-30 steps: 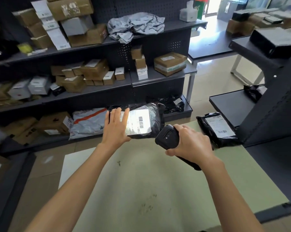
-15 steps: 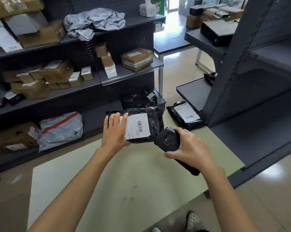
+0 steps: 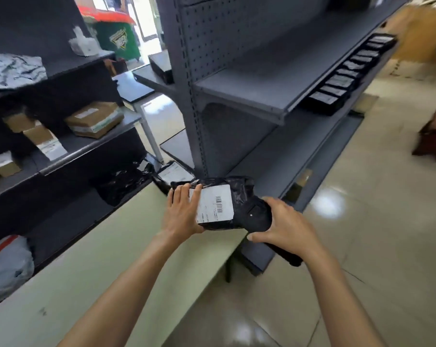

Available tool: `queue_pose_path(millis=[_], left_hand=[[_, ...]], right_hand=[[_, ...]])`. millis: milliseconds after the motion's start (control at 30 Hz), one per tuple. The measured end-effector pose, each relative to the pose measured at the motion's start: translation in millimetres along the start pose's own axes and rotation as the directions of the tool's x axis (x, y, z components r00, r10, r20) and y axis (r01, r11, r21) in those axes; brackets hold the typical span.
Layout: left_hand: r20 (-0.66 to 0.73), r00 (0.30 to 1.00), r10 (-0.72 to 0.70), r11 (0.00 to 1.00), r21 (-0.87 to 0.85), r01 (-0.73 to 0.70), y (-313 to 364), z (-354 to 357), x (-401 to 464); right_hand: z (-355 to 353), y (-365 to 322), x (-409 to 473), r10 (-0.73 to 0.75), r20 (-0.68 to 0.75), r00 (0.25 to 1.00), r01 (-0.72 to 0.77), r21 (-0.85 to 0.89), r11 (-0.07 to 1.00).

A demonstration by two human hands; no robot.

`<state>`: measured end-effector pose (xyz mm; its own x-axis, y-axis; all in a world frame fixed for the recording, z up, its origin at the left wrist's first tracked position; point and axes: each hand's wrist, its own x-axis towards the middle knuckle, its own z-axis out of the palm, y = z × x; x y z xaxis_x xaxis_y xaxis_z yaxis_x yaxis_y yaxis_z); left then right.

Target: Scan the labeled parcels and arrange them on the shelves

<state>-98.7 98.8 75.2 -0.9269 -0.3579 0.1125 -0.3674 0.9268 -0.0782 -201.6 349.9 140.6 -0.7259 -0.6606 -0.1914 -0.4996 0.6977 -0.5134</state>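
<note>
From the head view, my left hand point(image 3: 183, 212) holds a black parcel point(image 3: 220, 205) in the air, just past the edge of the green bench point(image 3: 116, 259). My fingers lie fairly straight over the near side of the white label point(image 3: 214, 207), and I think my thumb is tucked under the bag. My right hand point(image 3: 285, 227) is wrapped around the black scanner point(image 3: 258, 217). Its front end almost touches the parcel.

I judge the step in hand is scanning this parcel, or just ending the scan, before it goes on a shelf. To do it well, I want the barcode point(image 3: 219, 204) to face the scanner. My fingers cover some of the label, but not the barcode, so I should keep them there and not slide them over. The bag is soft and shiny, so I should keep the label flat or the bars may bend. The scanner looks very near, so I might pull it away a little to let it read.

The grey shelf point(image 3: 259, 78) in front of me has lots of bare room. A row of black parcels point(image 3: 347, 76) stands farther along the shelf below it. I think this parcel goes next in that row. Another labeled parcel point(image 3: 173, 174) lies at the far end of the bench.
</note>
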Motion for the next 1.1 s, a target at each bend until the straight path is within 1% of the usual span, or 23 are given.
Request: queue_pose_path(millis=[100,233,367,500,633,733,900,1100], left_hand=[[-0.034,0.991,0.13,0.991,-0.029,-0.131,82.1,-1.7,36.5],[-0.049,0.963,0.263,0.96,-0.085,-0.267,193.4,-8.6,81.0],[-0.02,0.923,0.383,0.915,-0.131,-0.382,298.0,-14.3,113.2],[0.006,0.866,0.499,0.857,-0.152,-0.493,378.8,-7.8,140.0],[0.024,0.808,0.589,0.805,-0.11,-0.583,431.4,5.8,179.1],[0.049,0.784,0.619,0.783,-0.117,-0.611,462.3,17.6,223.0],[0.077,0.78,0.621,0.782,-0.129,-0.61,491.9,42.3,312.3],[0.108,0.806,0.582,0.81,-0.165,-0.563,505.0,54.7,451.2]], right_hand=[[-40.0,62.5,-21.1,0.067,-0.049,0.997,-0.065,0.044,0.997],[-90.2,142.1,-55.3,0.193,-0.134,0.972,-0.189,0.041,0.981],[-129.7,217.5,-86.9,0.348,-0.201,0.916,-0.335,0.094,0.937],[-152.8,273.7,-105.9,0.462,-0.24,0.854,-0.43,0.176,0.885],[-163.7,319.9,-103.9,0.535,-0.232,0.813,-0.491,0.223,0.842],[-173.6,354.8,-82.9,0.573,-0.229,0.787,-0.526,0.237,0.817],[-203.6,406.2,-6.8,0.572,-0.2,0.795,-0.536,0.209,0.818],[-284.6,451.7,122.8,0.539,-0.207,0.816,-0.51,0.182,0.841]])
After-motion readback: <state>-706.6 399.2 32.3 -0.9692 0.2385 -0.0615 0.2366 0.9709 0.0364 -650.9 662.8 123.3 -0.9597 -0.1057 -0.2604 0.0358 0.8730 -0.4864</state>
